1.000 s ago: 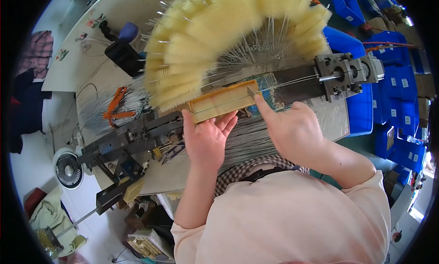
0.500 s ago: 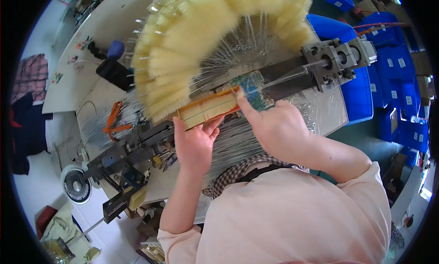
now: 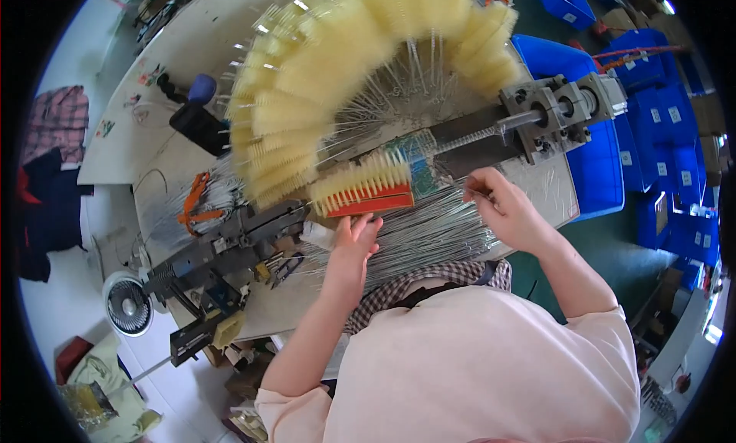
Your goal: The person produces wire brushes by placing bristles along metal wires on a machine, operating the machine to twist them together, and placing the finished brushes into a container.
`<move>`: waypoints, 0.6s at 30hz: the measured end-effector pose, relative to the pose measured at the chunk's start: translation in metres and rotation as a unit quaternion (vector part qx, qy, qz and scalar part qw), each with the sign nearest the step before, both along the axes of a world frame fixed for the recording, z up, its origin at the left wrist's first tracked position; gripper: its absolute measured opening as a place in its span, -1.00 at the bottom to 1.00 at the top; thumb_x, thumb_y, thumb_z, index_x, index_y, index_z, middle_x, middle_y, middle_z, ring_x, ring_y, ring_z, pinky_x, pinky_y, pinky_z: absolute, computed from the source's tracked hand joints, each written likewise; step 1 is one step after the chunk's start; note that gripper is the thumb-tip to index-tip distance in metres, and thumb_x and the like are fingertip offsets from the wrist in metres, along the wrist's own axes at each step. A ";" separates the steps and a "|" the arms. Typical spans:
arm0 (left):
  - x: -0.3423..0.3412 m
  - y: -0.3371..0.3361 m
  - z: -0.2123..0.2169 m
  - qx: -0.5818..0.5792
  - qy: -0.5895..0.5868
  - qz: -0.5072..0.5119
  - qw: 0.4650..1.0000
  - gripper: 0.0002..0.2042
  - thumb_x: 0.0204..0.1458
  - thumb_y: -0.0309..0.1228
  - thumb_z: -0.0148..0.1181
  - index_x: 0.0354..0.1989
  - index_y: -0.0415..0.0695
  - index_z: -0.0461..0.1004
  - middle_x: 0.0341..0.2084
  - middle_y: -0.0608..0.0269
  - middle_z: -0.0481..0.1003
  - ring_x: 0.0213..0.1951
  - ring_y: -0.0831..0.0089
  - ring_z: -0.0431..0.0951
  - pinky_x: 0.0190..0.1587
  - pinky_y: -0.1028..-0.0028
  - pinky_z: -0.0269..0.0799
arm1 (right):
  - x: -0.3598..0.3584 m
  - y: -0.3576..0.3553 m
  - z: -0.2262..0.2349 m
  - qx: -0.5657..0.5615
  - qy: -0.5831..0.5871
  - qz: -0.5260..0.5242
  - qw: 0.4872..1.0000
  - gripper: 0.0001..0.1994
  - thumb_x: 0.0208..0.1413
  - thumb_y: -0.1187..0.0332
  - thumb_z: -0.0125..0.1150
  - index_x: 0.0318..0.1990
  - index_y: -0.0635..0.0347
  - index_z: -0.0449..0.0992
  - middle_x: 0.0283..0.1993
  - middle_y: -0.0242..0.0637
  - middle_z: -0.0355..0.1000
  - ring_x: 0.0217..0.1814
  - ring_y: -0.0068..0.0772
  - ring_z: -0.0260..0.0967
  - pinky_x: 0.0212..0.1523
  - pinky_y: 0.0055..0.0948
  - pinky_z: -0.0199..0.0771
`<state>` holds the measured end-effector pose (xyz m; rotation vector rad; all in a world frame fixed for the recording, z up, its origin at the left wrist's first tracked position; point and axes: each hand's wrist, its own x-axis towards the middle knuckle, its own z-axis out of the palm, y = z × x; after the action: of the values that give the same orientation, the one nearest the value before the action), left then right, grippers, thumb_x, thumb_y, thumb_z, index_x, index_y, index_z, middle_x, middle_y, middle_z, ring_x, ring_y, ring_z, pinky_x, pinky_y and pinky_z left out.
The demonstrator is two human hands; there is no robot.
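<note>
I am pressing my left hand flat, fingers spread and not closed on anything, against the near edge of the red-backed brush strip that is sitting in the machine's clamp. The strip is lying just beyond my fingertips, its pale bristles standing up away from me. My right hand is pinching together on what looks like a thin metal wire; I cannot tell for sure that one is caught between the fingertips. Under both wrists the bundle of loose wires is fanning across the table. I am judging the wires light, springy and slick, so they are best taken near one end with a tight pinch. The bristles are soft and would splay, so the strip is better held by its stiff backing. Further off, the finished yellow brushes are fanning out.
</note>
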<state>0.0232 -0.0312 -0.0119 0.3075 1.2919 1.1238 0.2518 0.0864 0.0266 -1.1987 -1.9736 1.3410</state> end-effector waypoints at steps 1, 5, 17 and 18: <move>0.002 -0.008 0.004 -0.010 -0.007 0.010 1.000 -0.49 0.12 -0.11 -0.07 0.19 -0.08 0.06 0.18 0.29 0.14 0.13 0.41 0.21 -0.05 0.46 0.12 | 0.012 0.003 -0.017 0.017 -0.059 0.014 0.998 -0.73 -0.05 0.52 0.01 -0.12 0.21 0.33 -0.31 -0.14 0.43 -0.24 -0.12 0.40 -0.21 -0.27 0.37; -0.035 -0.077 0.001 -0.011 -0.148 0.168 0.974 -0.56 0.13 -0.16 -0.07 0.13 -0.10 0.22 0.07 0.23 0.31 0.03 0.41 0.33 -0.05 0.43 0.20 | 0.036 0.013 -0.024 0.003 -0.341 0.094 0.935 -0.70 -0.15 0.47 0.10 -0.17 0.15 0.37 -0.28 -0.17 0.44 -0.22 -0.15 0.39 -0.22 -0.25 0.37; -0.123 -0.223 -0.032 -0.041 0.081 0.704 0.705 -0.68 0.08 -0.11 0.03 -0.23 -0.14 0.35 -0.34 0.29 0.43 -0.28 0.50 0.40 -0.20 0.47 0.24 | 0.036 0.024 -0.039 0.066 -0.451 0.097 0.885 -0.81 -0.23 0.44 0.21 -0.35 0.11 0.44 -0.30 -0.27 0.42 -0.22 -0.20 0.40 -0.22 -0.23 0.37; -0.132 -0.224 -0.033 -0.016 0.108 0.679 0.726 -0.67 0.09 -0.10 0.00 -0.23 -0.15 0.34 -0.36 0.30 0.42 -0.33 0.49 0.39 -0.20 0.47 0.23 | 0.039 0.024 -0.041 0.068 -0.452 0.094 0.885 -0.81 -0.23 0.44 0.21 -0.35 0.11 0.44 -0.30 -0.27 0.42 -0.22 -0.20 0.40 -0.22 -0.23 0.37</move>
<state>-0.1090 -0.2551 -0.0450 -0.7335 1.7461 2.3194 0.2910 0.1102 -0.0143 -1.8003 -2.8078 0.7161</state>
